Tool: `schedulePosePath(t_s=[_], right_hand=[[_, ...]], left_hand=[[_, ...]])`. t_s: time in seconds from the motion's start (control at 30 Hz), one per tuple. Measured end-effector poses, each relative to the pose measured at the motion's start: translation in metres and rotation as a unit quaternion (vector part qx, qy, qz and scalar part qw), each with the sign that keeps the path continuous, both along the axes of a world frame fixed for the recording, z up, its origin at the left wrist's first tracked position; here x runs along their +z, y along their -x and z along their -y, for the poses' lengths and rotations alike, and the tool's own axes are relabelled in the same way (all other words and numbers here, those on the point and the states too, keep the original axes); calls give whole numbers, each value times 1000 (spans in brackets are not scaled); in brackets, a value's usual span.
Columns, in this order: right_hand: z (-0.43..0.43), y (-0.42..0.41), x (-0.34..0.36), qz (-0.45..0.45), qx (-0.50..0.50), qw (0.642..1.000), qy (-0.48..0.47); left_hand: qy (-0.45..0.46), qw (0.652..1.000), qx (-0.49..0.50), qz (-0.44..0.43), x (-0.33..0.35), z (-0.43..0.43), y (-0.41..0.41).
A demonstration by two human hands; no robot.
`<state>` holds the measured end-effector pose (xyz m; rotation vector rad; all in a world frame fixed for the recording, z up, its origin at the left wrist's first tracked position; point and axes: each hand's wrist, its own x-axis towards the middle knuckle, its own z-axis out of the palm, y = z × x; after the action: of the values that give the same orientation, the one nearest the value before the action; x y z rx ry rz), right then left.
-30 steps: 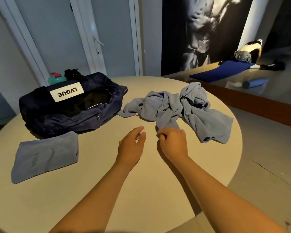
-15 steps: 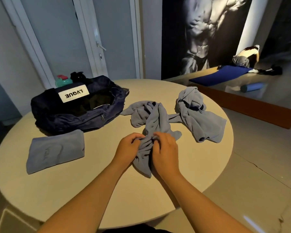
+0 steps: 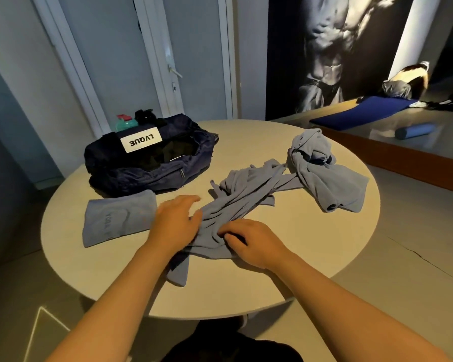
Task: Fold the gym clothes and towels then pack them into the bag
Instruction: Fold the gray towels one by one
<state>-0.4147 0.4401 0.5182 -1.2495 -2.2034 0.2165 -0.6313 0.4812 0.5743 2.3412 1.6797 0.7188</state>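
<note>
Head view: since half a second ago the cloth (image 3: 246,197) has been dragged nearer the bench (image 3: 311,246) edge and drawn out long, and one end now seems to touch the heap (image 3: 330,178). The left hand (image 3: 177,223) lies on the cloth with its fingers fairly straight, smoothing it. The right hand (image 3: 254,242) pinches a fold with curled fingers. To do this step well, it seems best to find two corners, pull the cloth free of the heap, and spread it flat before folding. A folded piece (image 3: 118,220) lies to the left, just in front of the open bag (image 3: 141,173). The bag's white label (image 3: 141,139) reads LVQUE, seen upside down. Faint letters on the folded piece cannot be read.
</note>
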Motion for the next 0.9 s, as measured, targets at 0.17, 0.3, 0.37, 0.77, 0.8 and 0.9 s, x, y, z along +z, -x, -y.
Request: schedulePosePath(t_s=[0.17, 0.3, 0.37, 0.77, 0.8, 0.9], right_hand=[[4, -3, -2, -38, -105, 987, -119], [-10, -10, -7, -123, -253, 957, -69], [-20, -13, -14, -70, -271, 960, -8], [6, -3, -5, -17, -2, 999, -47], [5, -4, -5, -49, -34, 996, -68], [-4, -11, -3, -197, -184, 960, -75]], left_hand=[[152, 976, -83, 136, -5, 8, -54], [92, 989, -86, 72, -26, 15, -35], [75, 995, -37, 47, -31, 17, -19], [152, 970, -127, 141, -16, 0, -42], [191, 960, -129, 159, -20, 3, -47], [193, 960, -129, 156, -35, 6, -47]])
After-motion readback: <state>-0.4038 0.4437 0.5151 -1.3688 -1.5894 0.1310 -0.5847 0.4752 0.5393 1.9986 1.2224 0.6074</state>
